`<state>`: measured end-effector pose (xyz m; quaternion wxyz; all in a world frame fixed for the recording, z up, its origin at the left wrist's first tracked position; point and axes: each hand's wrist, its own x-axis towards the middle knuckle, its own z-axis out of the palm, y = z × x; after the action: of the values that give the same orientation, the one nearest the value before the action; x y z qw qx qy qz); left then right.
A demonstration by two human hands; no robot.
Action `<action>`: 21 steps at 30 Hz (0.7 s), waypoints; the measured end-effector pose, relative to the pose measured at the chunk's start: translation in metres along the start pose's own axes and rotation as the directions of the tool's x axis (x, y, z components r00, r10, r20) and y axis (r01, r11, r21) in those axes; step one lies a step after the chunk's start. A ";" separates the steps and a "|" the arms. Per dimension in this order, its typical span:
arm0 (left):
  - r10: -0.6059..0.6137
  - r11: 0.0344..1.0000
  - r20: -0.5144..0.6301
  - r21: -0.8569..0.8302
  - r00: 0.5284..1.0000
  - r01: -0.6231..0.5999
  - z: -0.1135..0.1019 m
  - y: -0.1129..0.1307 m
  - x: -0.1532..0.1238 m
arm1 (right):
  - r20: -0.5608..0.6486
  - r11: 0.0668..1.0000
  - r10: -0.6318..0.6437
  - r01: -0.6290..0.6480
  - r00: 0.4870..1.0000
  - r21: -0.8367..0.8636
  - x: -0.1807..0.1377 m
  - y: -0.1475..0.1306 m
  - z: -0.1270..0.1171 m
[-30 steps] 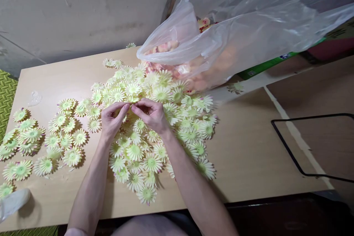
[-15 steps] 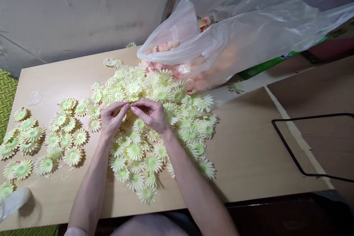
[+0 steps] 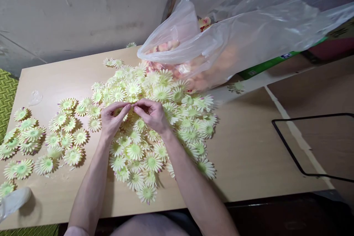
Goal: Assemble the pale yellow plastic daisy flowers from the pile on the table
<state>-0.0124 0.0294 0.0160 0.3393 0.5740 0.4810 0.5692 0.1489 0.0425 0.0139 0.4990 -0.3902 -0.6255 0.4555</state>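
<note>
On the table [image 3: 249, 151] before me, a heap of artificial daisy heads [image 3: 152, 162] lies beneath my left hand [image 3: 113, 118] and right hand [image 3: 151, 115], smaller clusters [image 3: 66, 140] to its left, a plastic bag [image 3: 221, 49] behind rightward.

No words or numbers can be read. On the green strip [image 3: 269, 64], beyond and to the right of the fingers [image 3: 141, 113], a blue-and-white mark [image 3: 286, 55] is seen, too small to be deciphered.
</note>
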 end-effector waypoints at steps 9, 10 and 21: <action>-0.008 1.000 -0.002 0.010 1.000 0.008 0.000 0.001 0.000 | 0.041 0.998 0.003 -0.006 0.999 0.070 0.000 0.001 -0.002; -0.010 1.000 0.000 0.004 1.000 0.010 0.000 0.001 0.000 | 0.038 0.998 0.007 -0.010 0.999 0.066 0.000 0.001 -0.002; -0.096 0.993 -0.034 -0.076 0.995 0.093 -0.001 -0.002 -0.002 | 0.032 0.994 0.101 -0.102 0.994 0.032 -0.001 -0.002 -0.001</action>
<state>-0.0134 0.0285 0.0133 0.3779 0.5269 0.4924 0.5806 0.1502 0.0418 0.0155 0.4718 -0.4063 -0.6047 0.4967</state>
